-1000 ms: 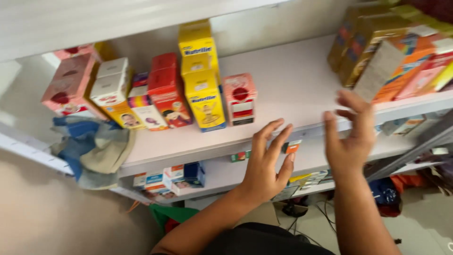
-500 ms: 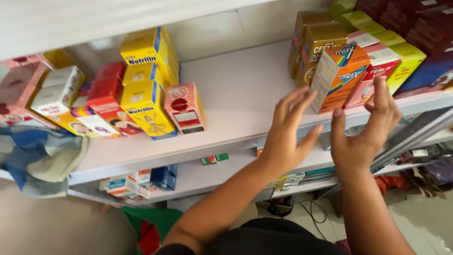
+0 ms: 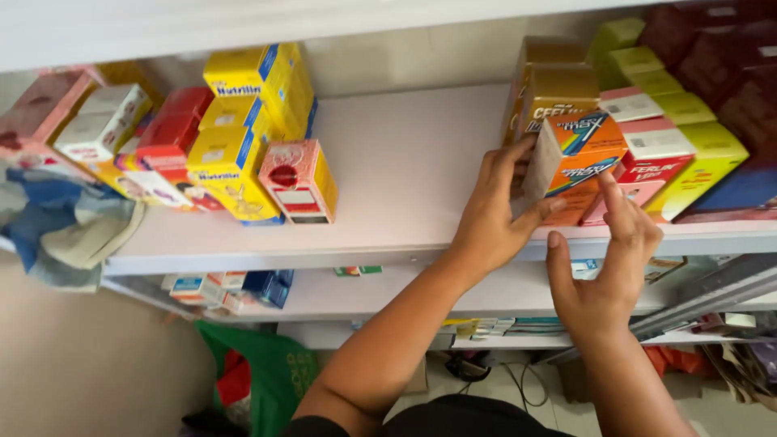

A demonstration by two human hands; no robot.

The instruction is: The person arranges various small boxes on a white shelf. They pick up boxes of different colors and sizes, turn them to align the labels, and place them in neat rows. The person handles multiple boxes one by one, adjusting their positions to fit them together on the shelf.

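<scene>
- Far left, I see a blue and beige cloth [image 3: 61, 231] slumped over the end of the white shelf [image 3: 405, 174].
- Just right of it, pink, white and red cartons [image 3: 105, 121] lean in a loose row, then a stack of yellow boxes [image 3: 235, 137] with blue trim, standing tilted.
- A small pink-and-yellow box [image 3: 298, 180] stands alone at the front of that group, well apart from my hands.
- The middle stretch of shelf is bare board.
- My left hand [image 3: 494, 214] comes up from below the shelf edge; the fingers [image 3: 506, 158] lie flat against the left face of the orange box [image 3: 575, 158], the thumb tip hooked under its lower front corner. A light grasp with spread fingers, not a clenched one.
- The orange box stands upright at the shelf's front edge, tight against a gold carton [image 3: 558, 93] behind it and pink-and-white boxes [image 3: 647, 142] to its right.
- My right hand [image 3: 603, 279] sits lower, in front of the shelf lip, index finger raised and touching the box's lower right corner; the other fingers are loosely curled, holding nothing.
- So the box lies between both hands: left on its side, right fingertip at its base.
- Far right, lime-green boxes [image 3: 704, 150] and dark red ones [image 3: 728, 57] are packed in rows.
- Below, a lower shelf [image 3: 340, 295] carries small flat packs; a green bag [image 3: 275, 372] sits on the floor.
</scene>
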